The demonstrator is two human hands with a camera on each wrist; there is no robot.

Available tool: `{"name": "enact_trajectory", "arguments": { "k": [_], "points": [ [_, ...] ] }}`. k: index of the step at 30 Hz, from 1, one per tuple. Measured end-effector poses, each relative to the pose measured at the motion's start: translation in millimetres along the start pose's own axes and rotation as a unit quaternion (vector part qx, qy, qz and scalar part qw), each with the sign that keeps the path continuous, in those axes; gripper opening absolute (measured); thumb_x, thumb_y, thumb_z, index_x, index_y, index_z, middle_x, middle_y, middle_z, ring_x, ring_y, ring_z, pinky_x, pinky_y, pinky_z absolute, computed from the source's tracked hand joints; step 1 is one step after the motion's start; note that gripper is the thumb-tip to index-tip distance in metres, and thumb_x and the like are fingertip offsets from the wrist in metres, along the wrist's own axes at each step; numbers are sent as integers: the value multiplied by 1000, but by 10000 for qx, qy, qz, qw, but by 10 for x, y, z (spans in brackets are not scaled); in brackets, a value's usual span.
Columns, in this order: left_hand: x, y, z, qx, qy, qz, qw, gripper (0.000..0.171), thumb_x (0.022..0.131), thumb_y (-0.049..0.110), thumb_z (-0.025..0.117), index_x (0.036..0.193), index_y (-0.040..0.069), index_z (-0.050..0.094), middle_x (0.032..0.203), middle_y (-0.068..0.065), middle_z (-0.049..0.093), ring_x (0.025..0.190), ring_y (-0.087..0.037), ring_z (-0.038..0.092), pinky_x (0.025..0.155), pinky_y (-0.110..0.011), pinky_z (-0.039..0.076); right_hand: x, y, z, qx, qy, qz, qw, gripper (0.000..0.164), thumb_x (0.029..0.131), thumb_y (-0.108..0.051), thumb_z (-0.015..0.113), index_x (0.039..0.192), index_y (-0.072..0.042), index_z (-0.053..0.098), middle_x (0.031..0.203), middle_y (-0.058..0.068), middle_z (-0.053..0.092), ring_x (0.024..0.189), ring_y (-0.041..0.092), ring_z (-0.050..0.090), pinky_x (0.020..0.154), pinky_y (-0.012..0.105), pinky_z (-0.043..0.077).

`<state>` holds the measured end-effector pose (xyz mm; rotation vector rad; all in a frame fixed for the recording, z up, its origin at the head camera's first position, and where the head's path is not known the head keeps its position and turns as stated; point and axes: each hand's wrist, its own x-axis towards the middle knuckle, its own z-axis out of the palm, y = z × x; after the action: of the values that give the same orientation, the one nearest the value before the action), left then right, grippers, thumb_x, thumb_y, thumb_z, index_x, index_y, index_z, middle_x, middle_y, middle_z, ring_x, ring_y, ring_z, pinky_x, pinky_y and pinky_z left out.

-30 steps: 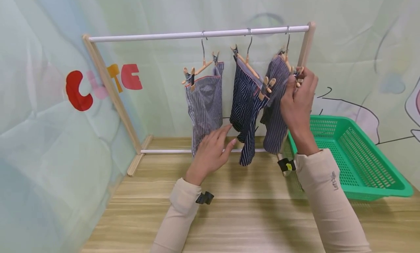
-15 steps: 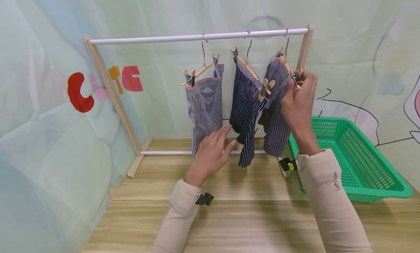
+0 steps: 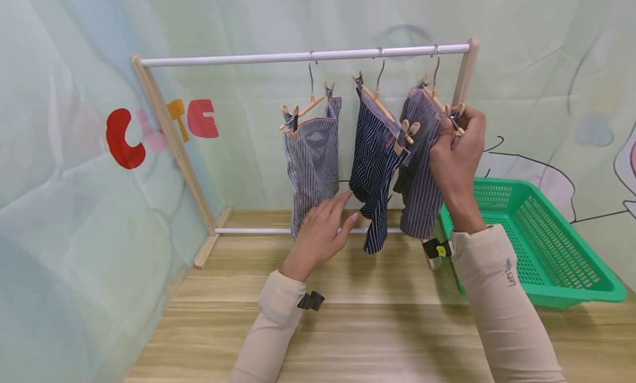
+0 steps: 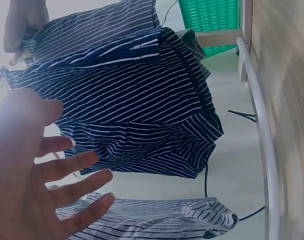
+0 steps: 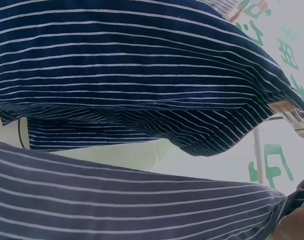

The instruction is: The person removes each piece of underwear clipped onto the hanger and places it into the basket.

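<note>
At the right end of the rack, my right hand (image 3: pixel 458 157) pinches the near clip (image 3: pixel 453 116) of a hanger (image 3: pixel 433 100). From that hanger hang grey-purple striped trousers (image 3: pixel 421 179), whose clipped corner lies at my fingers in the right wrist view. Navy striped trousers (image 3: pixel 374 162) hang on the middle hanger. Light grey striped trousers (image 3: pixel 312 157) are clipped to the left one. My left hand (image 3: pixel 318 228) is in front of the light grey pair's lower part, fingers extended toward the navy pair. The left wrist view shows this palm (image 4: pixel 21 170) and its spread fingers holding nothing.
A wooden rack with a white top rail (image 3: pixel 223 58) and a lower rail (image 3: pixel 253 230) stands on the wood-grain table (image 3: pixel 348 339). Right of it sits a green basket (image 3: pixel 571 292), partly behind my right arm. A patterned cloth backdrop (image 3: pixel 238 140) closes the rear.
The head view has shifted slightly. My right hand keeps its pinch at the right hanger's clip, and my left hand stays nearly still.
</note>
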<state>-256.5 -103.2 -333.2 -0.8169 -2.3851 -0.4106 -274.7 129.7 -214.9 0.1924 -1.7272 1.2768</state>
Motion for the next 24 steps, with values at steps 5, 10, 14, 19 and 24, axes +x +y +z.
{"name": "enact_trajectory", "arguments": {
  "k": [5,10,14,19,24],
  "points": [
    [8,1,-5,-36,-43,-25,10000,52,100,38,38,143,8,36,136,-12,50,120,-25,45,91,-47,46,11,6,20,150,99,-10,9998,27,100,-16,41,122,-1,42,116,9,45,99,10,45,78,26,38],
    [1,15,-5,-64,-114,-40,9999,53,100,38,37,143,7,35,137,-11,49,121,-25,44,92,-47,45,27,-4,35,261,142,12,9996,25,100,-14,39,121,0,40,119,10,44,105,11,45,85,27,40],
    [-3,16,-10,-52,-57,-22,10000,52,100,38,38,142,7,36,136,-11,51,120,-25,46,90,-46,46,19,-66,37,358,170,49,9992,24,99,-11,40,120,2,41,117,10,45,107,14,46,86,27,41],
    [7,8,-29,-19,30,-28,10000,52,100,38,38,142,8,37,135,-11,52,118,-24,47,88,-45,47,-39,-256,5,489,209,61,9986,21,99,-6,40,118,3,41,116,13,46,109,16,46,88,29,41],
    [5,1,-39,-6,-49,-85,10000,53,100,40,37,143,8,36,137,-10,50,120,-24,46,90,-45,46,-79,-346,-32,632,213,99,9977,21,99,-6,39,118,3,41,119,14,47,111,12,46,91,29,41]
  ]
}}
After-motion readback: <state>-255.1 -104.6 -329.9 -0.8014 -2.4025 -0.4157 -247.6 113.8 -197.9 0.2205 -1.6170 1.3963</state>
